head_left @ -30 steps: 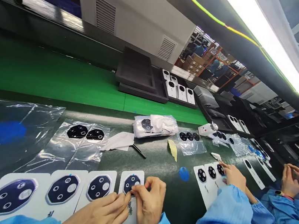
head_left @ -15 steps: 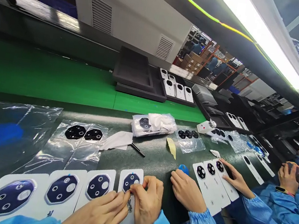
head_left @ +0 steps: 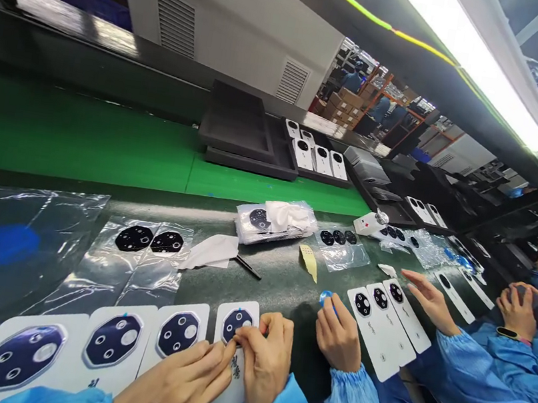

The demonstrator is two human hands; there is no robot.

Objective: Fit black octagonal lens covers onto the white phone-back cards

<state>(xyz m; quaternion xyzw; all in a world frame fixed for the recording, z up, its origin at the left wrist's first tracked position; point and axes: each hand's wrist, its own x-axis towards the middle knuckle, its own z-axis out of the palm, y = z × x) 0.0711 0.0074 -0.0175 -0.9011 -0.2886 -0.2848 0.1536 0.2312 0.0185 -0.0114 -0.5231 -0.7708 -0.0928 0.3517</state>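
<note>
A white phone back cover (head_left: 214, 392) with a dark eight-sided camera plate (head_left: 235, 321) lies in front of me. My left hand (head_left: 179, 380) rests over its left side, fingers closed at the plate's lower edge. Against the plate's lower right, my right hand (head_left: 268, 363) is pinched, its fingertips meeting those of the left. Whatever is between the fingertips is hidden. To the left, more white covers lie in a row, among them one cover (head_left: 100, 318) with a bit of blue film at its plate's top edge.
Beyond my hands lie a black pen (head_left: 249, 267), a white cloth (head_left: 213, 252), clear film with black plates (head_left: 134, 239) and a wrapped stack (head_left: 272, 229). On the right, a co-worker's hands (head_left: 340, 333) are near several covers (head_left: 373, 331). Black trays (head_left: 249, 161) stand at the back.
My hands stay pinched at the camera plate with hardly any movement. The co-worker's near hand has closed on a small blue piece, and their other hand has lifted off the covers.
</note>
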